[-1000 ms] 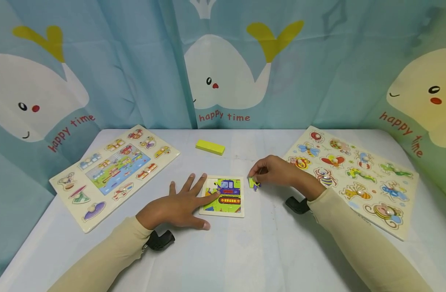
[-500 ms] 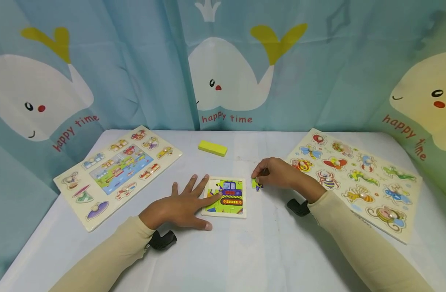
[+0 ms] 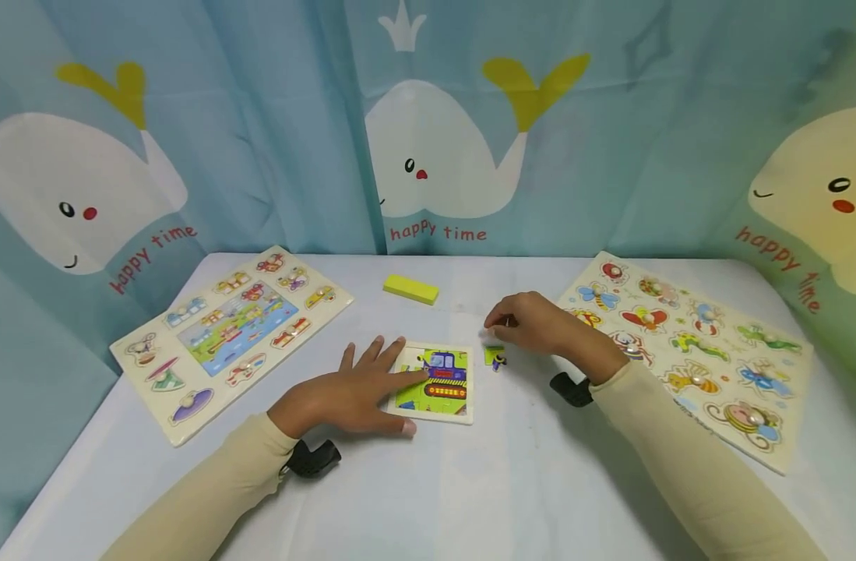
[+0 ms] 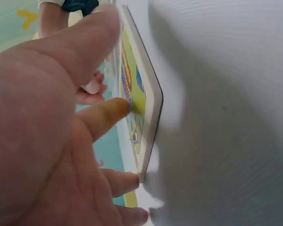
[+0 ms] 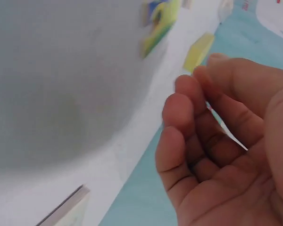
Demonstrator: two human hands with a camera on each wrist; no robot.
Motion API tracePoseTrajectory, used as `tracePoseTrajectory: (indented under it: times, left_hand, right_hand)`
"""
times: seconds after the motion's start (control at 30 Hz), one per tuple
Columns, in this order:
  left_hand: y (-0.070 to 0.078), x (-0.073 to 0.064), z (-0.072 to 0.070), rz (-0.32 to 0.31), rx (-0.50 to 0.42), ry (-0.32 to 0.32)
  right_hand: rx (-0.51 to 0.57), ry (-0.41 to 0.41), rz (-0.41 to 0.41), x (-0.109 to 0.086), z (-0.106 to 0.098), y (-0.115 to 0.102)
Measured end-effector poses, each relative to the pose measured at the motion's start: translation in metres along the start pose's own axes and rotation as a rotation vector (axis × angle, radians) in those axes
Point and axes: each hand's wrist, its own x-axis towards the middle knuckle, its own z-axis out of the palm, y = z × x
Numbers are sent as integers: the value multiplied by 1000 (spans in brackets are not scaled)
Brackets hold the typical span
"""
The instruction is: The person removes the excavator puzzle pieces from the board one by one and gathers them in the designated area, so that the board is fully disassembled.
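Observation:
My left hand (image 3: 350, 393) lies spread over the left side of a small framed jigsaw puzzle (image 3: 470, 386) with a digger picture. In the left wrist view, the index fingertip (image 4: 119, 108) touches the puzzle's picture, and the other fingers reach past the pale frame. Just right of the puzzle, a loose green and purple jigsaw piece (image 3: 494, 356) lies on the table. My right hand (image 3: 533, 323) hovers close behind that piece, its fingers loosely bent. The right wrist view shows nothing between thumb and fingers, with the jigsaw piece (image 5: 160, 28) apart from them.
A yellow block (image 3: 410, 289) lies behind the puzzle on the white table (image 3: 428, 499). At the left is a knob puzzle board (image 3: 168, 413) with vehicles and toys; at the right, another knob board (image 3: 771, 460) shows insects. A blue whale-print curtain (image 3: 294, 117) hangs behind.
My right hand has let go of the jigsaw piece and lifted slightly off it, so more of the piece shows. The left hand stays on the puzzle.

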Motion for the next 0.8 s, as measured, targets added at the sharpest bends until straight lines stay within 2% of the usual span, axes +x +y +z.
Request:
tracePoseTrajectory:
  times: [0.17, 0.3, 0.5, 0.8]
  left_hand:
    - [-1, 4, -1, 53, -18, 30]
    - [-1, 10, -3, 93, 0, -1]
    - [3, 17, -2, 48, 66, -81]
    - [11, 19, 3, -3, 124, -94]
  right_hand:
    - [100, 20, -82, 5, 1, -6]
    - [166, 10, -100, 10, 5, -15]
    - [198, -22, -118, 21, 15, -28]
    - [218, -98, -162, 31, 28, -42]
